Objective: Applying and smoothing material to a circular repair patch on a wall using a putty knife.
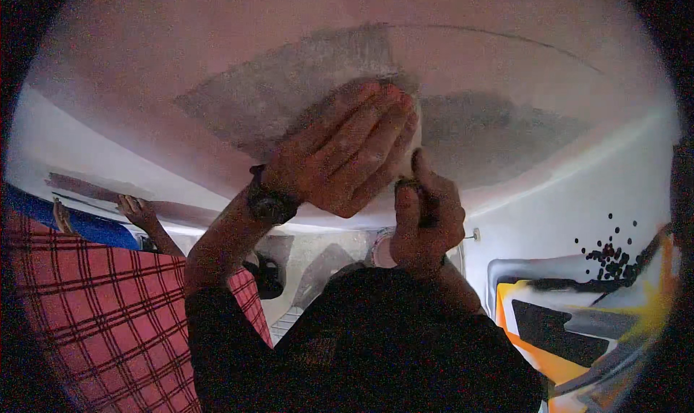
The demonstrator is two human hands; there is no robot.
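Note:
My left hand [354, 149] lies over a pinkish painted surface [491, 58], its fingers stretched out side by side and the tips near the middle of a grey painted patch [303, 73]. A dark watch [272, 202] is on that wrist. Just right of it and lower, my right hand [426, 221] is closed, thumb and fingers curled together. Whatever it may hold is too dark to make out. Between the hands a pale strip [415, 134] shows; I cannot tell whether it is a separate thing. A second grey patch [491, 131] spreads to the right.
At the left, another person in a red plaid garment [108, 297] has a hand [137, 212] by the wall, near something blue [94, 223]. A round pinkish container [382, 248] stands below my hands. On the right is a wall painting with orange and black shapes [557, 326].

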